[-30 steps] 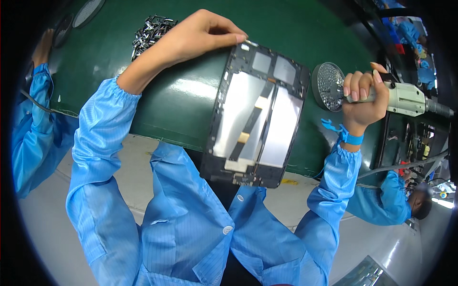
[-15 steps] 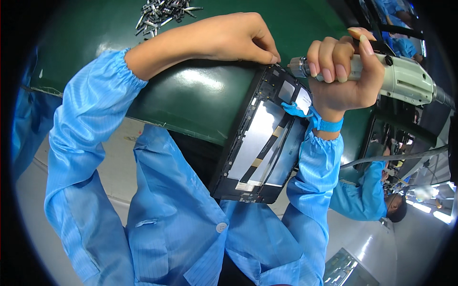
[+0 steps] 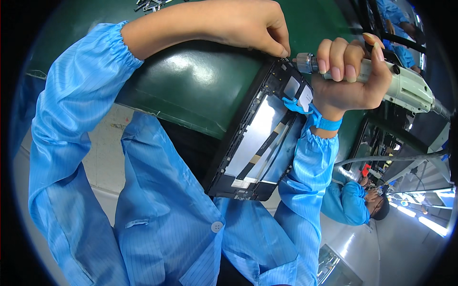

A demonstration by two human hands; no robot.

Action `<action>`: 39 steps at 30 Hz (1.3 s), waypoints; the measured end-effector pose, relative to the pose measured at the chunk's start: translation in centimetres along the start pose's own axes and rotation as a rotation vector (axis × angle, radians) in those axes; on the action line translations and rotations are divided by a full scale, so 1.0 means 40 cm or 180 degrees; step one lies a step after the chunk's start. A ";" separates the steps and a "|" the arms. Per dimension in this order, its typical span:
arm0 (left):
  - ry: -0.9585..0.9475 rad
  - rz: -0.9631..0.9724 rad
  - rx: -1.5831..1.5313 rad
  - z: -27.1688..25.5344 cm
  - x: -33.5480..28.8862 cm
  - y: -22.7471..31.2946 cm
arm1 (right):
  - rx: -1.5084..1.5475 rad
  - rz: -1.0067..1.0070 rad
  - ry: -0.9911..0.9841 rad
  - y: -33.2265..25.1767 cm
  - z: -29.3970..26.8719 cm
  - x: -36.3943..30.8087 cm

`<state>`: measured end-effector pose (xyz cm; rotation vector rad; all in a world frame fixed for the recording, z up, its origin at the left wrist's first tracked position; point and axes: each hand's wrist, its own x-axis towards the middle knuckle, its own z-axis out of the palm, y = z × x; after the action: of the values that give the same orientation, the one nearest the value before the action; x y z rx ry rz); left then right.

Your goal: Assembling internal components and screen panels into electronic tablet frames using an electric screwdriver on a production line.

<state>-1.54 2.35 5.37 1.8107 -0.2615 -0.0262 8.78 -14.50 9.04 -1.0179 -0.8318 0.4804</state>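
Note:
My right hand (image 3: 350,78) is wrapped around a pale green electric screwdriver (image 3: 409,88), held sideways with its metal nose pointing left. That nose is close to the far corner of an opened tablet (image 3: 260,138), whose silver inner plate and dark ribbon cable are exposed. My left hand (image 3: 257,28) is closed, its thumb and fingertips pinched at that same corner; whatever they hold is hidden. The tablet lies tilted over the near table edge, its lower end above my lap. A blue wrist strap (image 3: 327,124) circles my right wrist, and its loose end overlaps the tablet.
Small metal parts (image 3: 151,5) lie in a pile at the far left of the green table (image 3: 191,90). A grey cable (image 3: 391,157) runs across the right side. Beyond it sit a person in blue (image 3: 350,202) and a cluttered bench; another blue-clad person is at upper right.
The whole view has shifted, so the metal parts sit nearer the top edge. Both hands keep about the same place at the tablet's corner. The person at right has moved a hand up near the head.

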 end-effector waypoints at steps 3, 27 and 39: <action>0.0283 0.0317 0.0002 0.018 0.006 -0.014 | 0.0074 -0.0016 0.0037 -0.023 -0.014 0.001; 0.0986 0.3485 0.2359 0.035 0.044 -0.049 | 0.0370 -0.0150 -0.0203 -0.054 -0.045 0.007; 0.1005 0.3465 0.2288 0.038 0.043 -0.048 | 0.0319 -0.0172 -0.0198 -0.057 -0.047 0.006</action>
<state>0.22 1.02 3.35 2.0864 -1.0920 1.2356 10.37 -16.42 10.63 -0.8900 -0.8800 0.5048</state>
